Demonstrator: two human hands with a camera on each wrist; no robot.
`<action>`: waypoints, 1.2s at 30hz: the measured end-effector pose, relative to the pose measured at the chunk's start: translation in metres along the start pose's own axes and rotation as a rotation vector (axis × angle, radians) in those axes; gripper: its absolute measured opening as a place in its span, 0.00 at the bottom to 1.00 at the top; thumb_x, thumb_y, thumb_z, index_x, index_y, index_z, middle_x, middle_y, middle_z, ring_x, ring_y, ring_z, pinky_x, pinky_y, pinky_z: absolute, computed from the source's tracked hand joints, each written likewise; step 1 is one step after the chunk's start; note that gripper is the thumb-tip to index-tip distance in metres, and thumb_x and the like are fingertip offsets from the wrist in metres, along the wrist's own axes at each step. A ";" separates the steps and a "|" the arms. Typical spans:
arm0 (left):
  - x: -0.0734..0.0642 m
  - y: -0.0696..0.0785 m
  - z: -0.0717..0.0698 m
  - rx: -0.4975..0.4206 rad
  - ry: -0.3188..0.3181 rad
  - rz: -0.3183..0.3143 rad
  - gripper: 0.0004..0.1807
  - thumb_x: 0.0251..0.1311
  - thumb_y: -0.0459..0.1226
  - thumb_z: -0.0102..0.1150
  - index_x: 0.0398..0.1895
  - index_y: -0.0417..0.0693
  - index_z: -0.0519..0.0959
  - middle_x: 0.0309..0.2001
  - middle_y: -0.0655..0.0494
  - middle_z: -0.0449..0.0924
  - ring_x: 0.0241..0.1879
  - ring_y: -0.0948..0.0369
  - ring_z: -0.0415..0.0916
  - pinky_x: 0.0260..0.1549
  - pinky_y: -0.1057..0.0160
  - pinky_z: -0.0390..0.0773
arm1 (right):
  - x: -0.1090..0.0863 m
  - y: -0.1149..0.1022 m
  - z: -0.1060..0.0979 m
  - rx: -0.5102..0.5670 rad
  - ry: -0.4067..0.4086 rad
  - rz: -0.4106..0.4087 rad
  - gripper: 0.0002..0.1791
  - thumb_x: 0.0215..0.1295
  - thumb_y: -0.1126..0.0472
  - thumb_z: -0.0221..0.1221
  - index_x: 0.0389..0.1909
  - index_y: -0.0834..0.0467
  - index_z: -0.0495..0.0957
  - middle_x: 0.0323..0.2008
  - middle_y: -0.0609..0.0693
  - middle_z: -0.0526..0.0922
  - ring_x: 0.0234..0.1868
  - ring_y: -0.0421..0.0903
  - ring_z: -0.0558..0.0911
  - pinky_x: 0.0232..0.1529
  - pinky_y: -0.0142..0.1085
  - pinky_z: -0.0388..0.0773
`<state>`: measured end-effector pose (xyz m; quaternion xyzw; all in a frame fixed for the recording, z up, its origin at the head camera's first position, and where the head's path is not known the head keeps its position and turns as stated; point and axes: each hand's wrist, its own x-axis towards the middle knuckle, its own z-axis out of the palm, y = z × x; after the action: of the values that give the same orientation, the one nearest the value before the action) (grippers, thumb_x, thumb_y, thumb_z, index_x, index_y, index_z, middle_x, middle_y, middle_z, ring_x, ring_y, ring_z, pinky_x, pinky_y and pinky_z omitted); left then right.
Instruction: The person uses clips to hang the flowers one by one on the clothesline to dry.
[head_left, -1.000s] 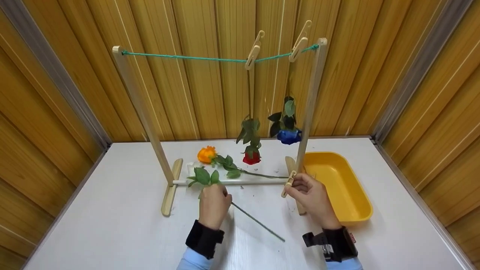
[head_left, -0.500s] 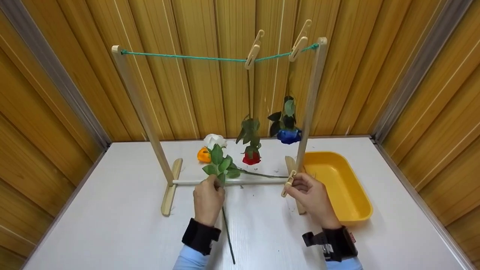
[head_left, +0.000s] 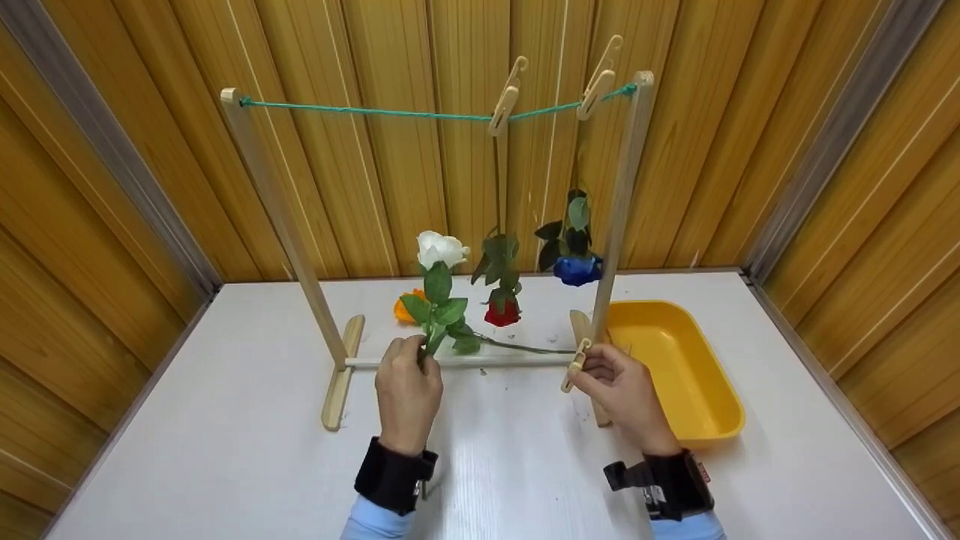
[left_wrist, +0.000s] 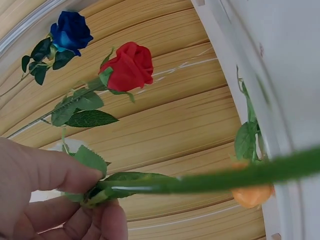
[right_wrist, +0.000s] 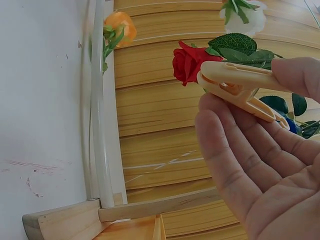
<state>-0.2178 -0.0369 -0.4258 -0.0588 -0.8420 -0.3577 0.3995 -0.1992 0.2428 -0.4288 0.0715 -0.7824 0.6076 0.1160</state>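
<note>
My left hand [head_left: 409,394] pinches the green stem [left_wrist: 220,181] of a white rose [head_left: 441,249] just below its leaves; the bloom points up and away. In my right hand [head_left: 626,394] a beige clothespin [head_left: 576,366] is held between thumb and fingers, near the rack's right post. The right wrist view shows this clothespin [right_wrist: 240,85] lying across the fingers. A red rose [head_left: 502,309] and a blue rose [head_left: 577,270] hang head down from the green line [head_left: 360,111], each under a clothespin. An orange rose [head_left: 407,307] lies on the table, partly behind the white rose's leaves.
A wooden rack with a left post [head_left: 281,217] and a right post [head_left: 624,202] carries the line. Its white crossbar [head_left: 510,361] runs low over the white table [head_left: 225,420]. At right stands a yellow basin [head_left: 720,405]. Wood-patterned walls [head_left: 390,195] enclose the table.
My left hand has lifted the white rose and turned it upright, its bloom rising from behind the hand to above the orange rose. The right hand stays in place with the clothespin.
</note>
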 end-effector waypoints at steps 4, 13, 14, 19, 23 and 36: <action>0.000 0.004 -0.003 0.017 0.003 0.040 0.08 0.54 0.19 0.62 0.35 0.33 0.83 0.29 0.47 0.76 0.30 0.52 0.78 0.31 0.54 0.82 | -0.001 0.000 -0.001 -0.017 -0.007 0.006 0.12 0.63 0.71 0.69 0.47 0.66 0.82 0.38 0.56 0.85 0.38 0.44 0.85 0.45 0.29 0.83; 0.000 0.007 -0.004 0.064 -0.010 0.108 0.09 0.53 0.18 0.62 0.31 0.38 0.81 0.30 0.50 0.72 0.32 0.52 0.75 0.31 0.54 0.81 | 0.000 -0.002 -0.001 -0.028 0.003 0.030 0.13 0.64 0.70 0.69 0.48 0.66 0.82 0.39 0.57 0.85 0.40 0.45 0.85 0.46 0.28 0.83; 0.000 0.008 -0.004 0.066 -0.004 0.107 0.09 0.53 0.18 0.61 0.31 0.38 0.81 0.30 0.50 0.72 0.32 0.52 0.75 0.30 0.54 0.80 | 0.000 -0.002 -0.001 -0.026 0.005 0.028 0.13 0.64 0.70 0.69 0.48 0.66 0.82 0.39 0.57 0.85 0.39 0.45 0.85 0.46 0.28 0.83; 0.000 0.009 -0.005 0.074 0.031 0.084 0.10 0.52 0.19 0.61 0.34 0.37 0.81 0.32 0.48 0.72 0.32 0.51 0.74 0.29 0.53 0.80 | -0.001 -0.002 -0.001 -0.014 0.011 0.012 0.12 0.63 0.70 0.70 0.47 0.66 0.82 0.38 0.57 0.85 0.39 0.44 0.86 0.46 0.28 0.83; 0.000 0.010 -0.006 0.074 0.049 0.074 0.10 0.50 0.19 0.63 0.34 0.37 0.81 0.32 0.47 0.73 0.32 0.51 0.75 0.29 0.53 0.81 | -0.001 -0.002 -0.002 -0.004 0.009 0.010 0.12 0.63 0.70 0.69 0.47 0.66 0.82 0.38 0.57 0.85 0.39 0.45 0.86 0.46 0.29 0.83; -0.003 0.008 -0.003 0.108 -0.055 0.139 0.10 0.47 0.20 0.68 0.30 0.41 0.83 0.32 0.50 0.73 0.32 0.52 0.75 0.30 0.54 0.79 | -0.002 -0.005 -0.004 0.009 0.014 0.028 0.12 0.64 0.70 0.68 0.48 0.66 0.82 0.39 0.58 0.85 0.40 0.47 0.85 0.46 0.30 0.83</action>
<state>-0.2105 -0.0326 -0.4222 -0.1052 -0.8646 -0.2817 0.4024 -0.1956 0.2451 -0.4240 0.0569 -0.7797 0.6133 0.1126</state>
